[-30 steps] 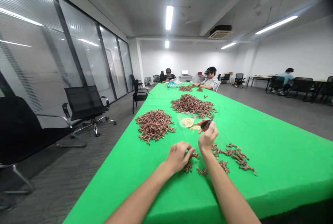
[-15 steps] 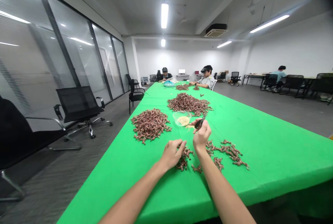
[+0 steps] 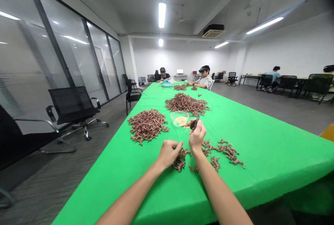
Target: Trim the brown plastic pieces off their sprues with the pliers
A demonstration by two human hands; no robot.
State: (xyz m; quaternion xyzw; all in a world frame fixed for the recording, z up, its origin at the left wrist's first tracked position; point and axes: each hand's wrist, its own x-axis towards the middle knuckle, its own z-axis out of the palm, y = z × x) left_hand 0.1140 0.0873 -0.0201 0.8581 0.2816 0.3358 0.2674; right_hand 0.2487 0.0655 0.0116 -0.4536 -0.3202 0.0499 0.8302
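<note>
My left hand (image 3: 168,153) lies over a small heap of brown, knobbly twisted pieces (image 3: 180,162). Its fingers curl down together at the heap's edge, and whatever they pinch is hidden. Wrapped around a black-handled hand tool (image 3: 194,124), my right hand (image 3: 197,136) is raised above the cloth; the tool's narrow tip points up and away, and its exact kind is unclear. Just beyond that hand stands a clear bowl (image 3: 172,116) with small pale bits (image 3: 181,121) in it. A few similar bits lie beside the bowl.
Large heaps of brown pieces lie at left (image 3: 148,125) and behind the bowl (image 3: 186,103). Loose clusters (image 3: 229,152) spread to the right on the green cloth (image 3: 273,141). Two people sit at the far end, near a blue bag (image 3: 167,84). Black chairs (image 3: 71,105) stand left.
The view has turned slightly right, so everything sits a little further left. My left fingers have curled closer at the small heap. My right hand still holds the tool near the bowl.
</note>
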